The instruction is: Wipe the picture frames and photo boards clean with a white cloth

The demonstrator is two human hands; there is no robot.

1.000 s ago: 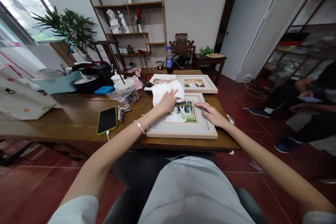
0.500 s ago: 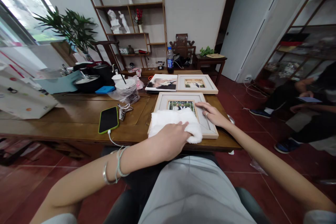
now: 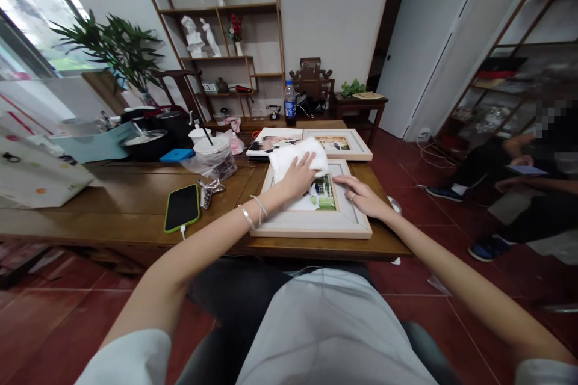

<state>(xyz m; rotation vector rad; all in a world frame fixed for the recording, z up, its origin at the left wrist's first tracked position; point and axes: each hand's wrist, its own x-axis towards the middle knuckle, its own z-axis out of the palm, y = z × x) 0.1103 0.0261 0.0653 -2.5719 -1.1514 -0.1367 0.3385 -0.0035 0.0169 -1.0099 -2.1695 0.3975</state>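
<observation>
Along the near edge of the brown wooden table (image 3: 130, 201), I have a pale wood picture frame (image 3: 311, 233) lying flat around a photo (image 3: 327, 200). My right hand (image 3: 366, 200) rests with fingers extended on its right side, seemingly to steady it. My left hand (image 3: 298, 180) spreads over a fluffy white towel (image 3: 282, 159) across the frame's far side, probably to press evenly; I cannot see its thumb. Beyond lies a similar rectangular frame (image 3: 360, 140), then an upright, rounded plastic bottle (image 3: 289, 102).
</observation>
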